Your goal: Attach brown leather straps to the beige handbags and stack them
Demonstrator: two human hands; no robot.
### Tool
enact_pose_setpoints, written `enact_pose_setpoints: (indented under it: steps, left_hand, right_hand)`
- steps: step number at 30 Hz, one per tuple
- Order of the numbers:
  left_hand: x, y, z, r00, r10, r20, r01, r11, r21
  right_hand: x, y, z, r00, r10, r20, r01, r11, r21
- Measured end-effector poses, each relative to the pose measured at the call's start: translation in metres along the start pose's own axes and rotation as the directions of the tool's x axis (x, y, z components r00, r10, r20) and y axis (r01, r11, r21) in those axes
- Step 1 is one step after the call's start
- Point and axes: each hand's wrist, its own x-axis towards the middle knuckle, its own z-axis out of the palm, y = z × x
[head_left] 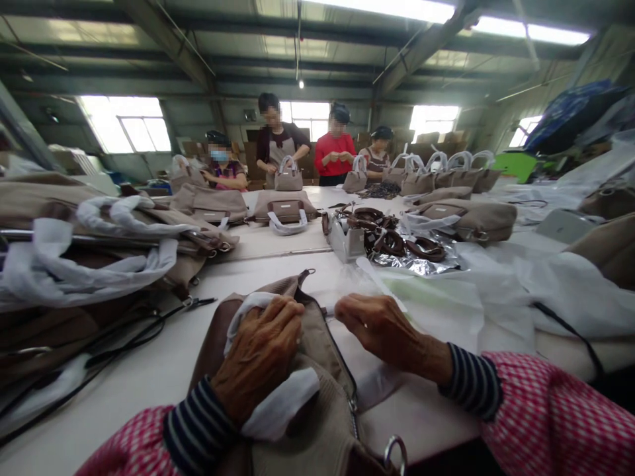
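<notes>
A taupe handbag with brown trim lies on the table in front of me, its dark zipper running along the side nearer my right hand. Over the bag's upper side, the curled fingers of my left hand grip its fabric, between two stretches of a handle wrapped in white. My right hand is closed in a pinch just right of the zipper. Whatever lies between those fingertips is too small to make out. A metal ring shows at the bag's near end.
Stacked handbags with wrapped handles crowd the left, beside a black strap. Ahead are brown coiled straps and a grey tape dispenser. Plastic sheets cover the right. Several co-workers are across the table.
</notes>
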Motion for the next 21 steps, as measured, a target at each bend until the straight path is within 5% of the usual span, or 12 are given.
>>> enact_pose_setpoints:
  steps: [3,5,9,13,17,21]
  left_hand:
    - [0.000,-0.002,0.000,1.000,0.024,0.005,-0.024,1.000,-0.012]
    - [0.001,-0.002,0.000,0.999,0.010,0.053,-0.010,1.000,0.005]
    - [0.008,0.004,-0.004,0.972,0.005,0.235,-0.025,0.996,0.086]
    - [0.021,0.008,-0.007,0.936,-0.023,0.352,-0.029,0.990,0.141]
    - [0.045,-0.015,-0.004,0.888,0.038,0.457,-0.079,0.994,0.070]
    - [0.072,-0.047,0.004,0.817,-0.102,0.568,0.119,0.993,0.007]
  right_hand:
    - [0.009,-0.022,0.017,0.993,0.106,-0.043,-0.087,0.946,0.313]
    - [0.012,-0.031,0.031,0.999,0.054,0.004,-0.052,0.929,0.367]
    - [0.008,-0.034,0.053,0.982,-0.142,0.126,0.112,0.970,0.217]
    - [0.001,-0.036,0.050,0.962,-0.181,0.204,0.170,0.983,0.072]
    - [-0.003,-0.041,0.043,0.948,-0.231,0.220,0.235,0.972,0.005]
    - [-0.004,-0.045,0.040,0.955,-0.199,0.219,0.210,0.977,-0.029]
